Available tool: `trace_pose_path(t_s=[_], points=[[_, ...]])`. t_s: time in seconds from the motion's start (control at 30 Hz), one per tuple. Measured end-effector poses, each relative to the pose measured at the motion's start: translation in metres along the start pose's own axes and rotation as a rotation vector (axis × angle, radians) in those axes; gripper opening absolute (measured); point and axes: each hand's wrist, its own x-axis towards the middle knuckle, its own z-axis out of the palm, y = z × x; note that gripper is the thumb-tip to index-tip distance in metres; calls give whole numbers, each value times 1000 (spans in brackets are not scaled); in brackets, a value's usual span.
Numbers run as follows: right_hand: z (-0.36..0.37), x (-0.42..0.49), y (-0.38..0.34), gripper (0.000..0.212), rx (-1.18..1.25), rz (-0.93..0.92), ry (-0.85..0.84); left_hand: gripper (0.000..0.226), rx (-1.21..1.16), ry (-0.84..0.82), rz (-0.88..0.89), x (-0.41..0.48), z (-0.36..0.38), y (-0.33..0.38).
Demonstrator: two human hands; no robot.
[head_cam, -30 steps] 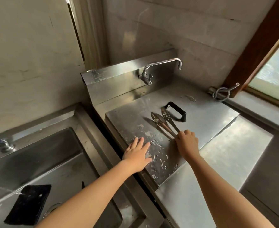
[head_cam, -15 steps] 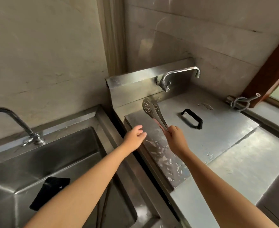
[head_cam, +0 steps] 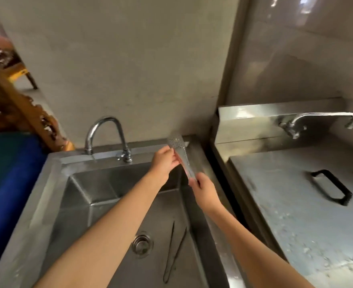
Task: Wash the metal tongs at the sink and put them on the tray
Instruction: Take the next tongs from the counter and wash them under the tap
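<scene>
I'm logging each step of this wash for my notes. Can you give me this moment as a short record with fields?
Held item: perforated metal tongs, head up, over the sink's right rear corner
Left hand: grips them below the head
Right hand: grips the handle end
Faucet: gooseneck, left of the tongs; flow unclear
On sink floor: drain strainer, thin tweezer-like tool lying right of it

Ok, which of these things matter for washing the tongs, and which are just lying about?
For the job: metal tongs, left hand, right hand, sink, curved tap.
Lying about: thin dark tongs in the basin, steel cover with black handle, second tap.
</scene>
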Motion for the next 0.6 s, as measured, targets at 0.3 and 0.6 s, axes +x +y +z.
trace_pose_path(t_s=[0.3, 0.6], points=[[179, -3, 16, 26, 73, 159, -294, 26, -75, 252, -127, 39, -164, -50], [313, 9, 34, 27, 130, 240, -349, 21, -127, 331, -158, 104, -283, -91]])
